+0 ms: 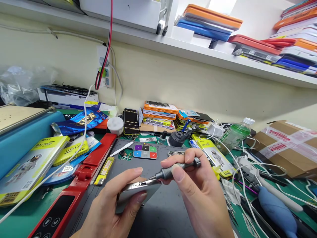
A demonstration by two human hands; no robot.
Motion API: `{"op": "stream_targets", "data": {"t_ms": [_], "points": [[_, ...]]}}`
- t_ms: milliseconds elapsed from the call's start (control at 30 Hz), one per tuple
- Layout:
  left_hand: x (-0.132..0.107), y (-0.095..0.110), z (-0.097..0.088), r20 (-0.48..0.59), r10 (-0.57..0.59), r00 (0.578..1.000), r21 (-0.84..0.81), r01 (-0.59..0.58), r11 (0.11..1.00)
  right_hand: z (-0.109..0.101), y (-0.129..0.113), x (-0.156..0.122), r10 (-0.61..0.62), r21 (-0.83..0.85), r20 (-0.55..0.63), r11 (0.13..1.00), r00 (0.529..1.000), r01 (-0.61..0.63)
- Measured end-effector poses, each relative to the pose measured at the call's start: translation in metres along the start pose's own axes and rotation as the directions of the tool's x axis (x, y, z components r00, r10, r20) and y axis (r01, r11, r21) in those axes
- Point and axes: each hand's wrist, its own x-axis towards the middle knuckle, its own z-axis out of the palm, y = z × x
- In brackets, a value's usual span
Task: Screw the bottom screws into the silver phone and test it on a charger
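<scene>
My left hand (116, 195) grips a smartphone (151, 193) by its sides, thumb on the near face and fingers behind. The phone is tilted so its bottom edge, with the charging port and speaker holes, faces up toward me. In my right hand (198, 188) is a dark grey precision screwdriver (169, 172), held between thumb and fingers. Its thin tip points left and meets the phone's bottom edge close to the port. Whether the tip sits in a screw is too small to tell. Both hands are above a dark grey work mat (170, 211).
A coloured magnetic screw tray (145, 151) lies behind the phone, with a white plastic pick tool (122, 148) beside it. A red folding device (61, 201) borders the left. Yellow battery boxes (32, 165), a green bottle (234, 134), white cables and a blue air blower (277, 211) surround the mat.
</scene>
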Motion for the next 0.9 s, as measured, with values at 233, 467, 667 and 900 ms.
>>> {"op": "stream_targets", "data": {"t_ms": [233,467,667,900], "points": [[0.003,0.002,0.000,0.020,0.005,1.000,-0.120,-0.003,0.993,0.002,-0.003,0.001,-0.015,-0.039,0.001,0.999,1.000,0.015],[-0.014,-0.013,-0.001,0.014,0.018,1.000,-0.080,-0.017,0.997,0.000,-0.003,-0.001,-0.026,-0.048,0.002,0.998,1.000,0.026],[-0.013,-0.016,-0.001,0.017,0.097,0.995,0.017,-0.097,0.995,0.001,-0.004,0.000,-0.031,-0.065,0.007,0.997,0.999,0.031],[-0.006,-0.009,-0.003,0.039,0.127,0.991,0.036,-0.129,0.991,0.001,-0.004,-0.001,-0.035,-0.052,0.006,0.998,0.999,0.035]]}}
